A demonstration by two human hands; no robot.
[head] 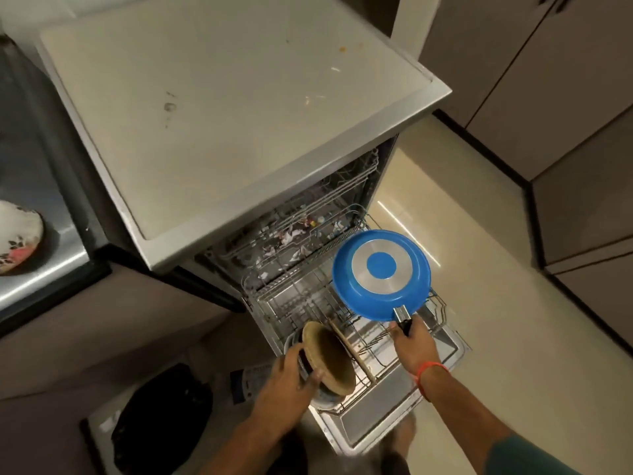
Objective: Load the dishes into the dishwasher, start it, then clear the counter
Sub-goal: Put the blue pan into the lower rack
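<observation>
Your right hand (412, 341) has its grip clamped on the dark handle (404, 323) of the blue pan (381, 274), which you hold upside down, its silver ring and blue centre facing up. The pan hangs over the far right part of the pulled-out lower rack (346, 323), above the wires; whether its rim touches them is hard to judge from this angle. An orange band (432, 369) circles that wrist.

Your left hand (291, 375) has its grip closed round the near edge of a brown bowl (330, 358), tilted on its side with the hollow facing right, at the near left corner of the rack. Just behind it a pale dish (290, 341) shows a sliver of rim, and a flat wooden piece (349, 347) leans among the tines just to the bowl's right.

The dishwasher (239, 108) stands open, its door (387, 416) folded down flat under the rack. The upper rack (301, 228) sits further in, with small mixed items that are too blurred to name. The dishwasher's pale top carries a few smudges and crumbs.

On the steel desk (44, 234) to your left rests a floral bowl (17, 243). A black bag (161, 416) lies on the floor near your left arm.
</observation>
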